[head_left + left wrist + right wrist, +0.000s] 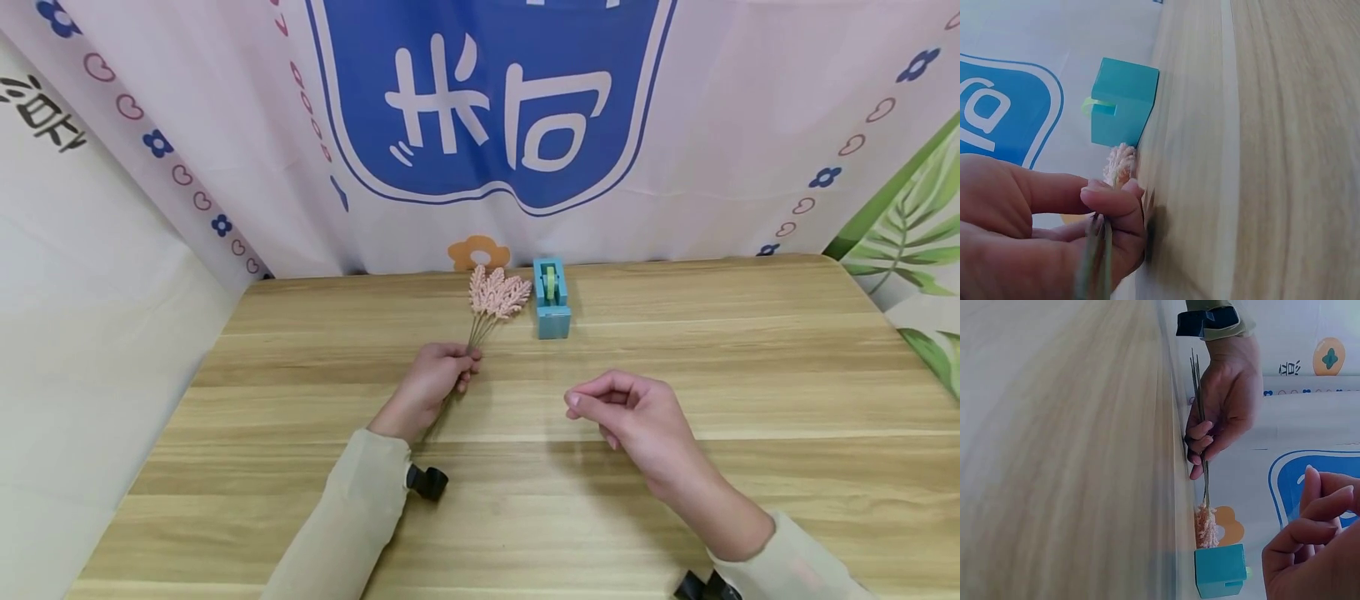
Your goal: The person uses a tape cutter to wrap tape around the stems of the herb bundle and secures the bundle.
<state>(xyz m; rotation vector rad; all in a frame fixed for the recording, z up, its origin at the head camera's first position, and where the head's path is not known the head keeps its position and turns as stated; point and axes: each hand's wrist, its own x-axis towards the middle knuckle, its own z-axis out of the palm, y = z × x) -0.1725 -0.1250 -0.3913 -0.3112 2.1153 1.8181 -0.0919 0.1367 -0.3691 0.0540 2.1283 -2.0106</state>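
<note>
A bunch of pink artificial flowers [498, 293] with thin green stems is gripped in my left hand [438, 379], thumb and fingers closed round the stems. The flower heads point away from me, just left of a blue tape dispenser [553, 321] that bears a pale green roll. In the left wrist view, the stems [1099, 256] run between thumb and fingers. My right hand [637, 421] is raised over the table, nearer to me and right of the dispenser. Its fingers [1300, 531] are loosely bent, thumb and forefinger tips close together, with nothing visible between them.
The wood-grain table [750, 358] reaches back to a hanging pink-white cloth [247, 108] with a blue emblem. A white cloth [97, 317] borders the left side, and a leaf-printed panel [911, 242] stands at the right. Black wrist cameras [427, 482] sit at both sleeves.
</note>
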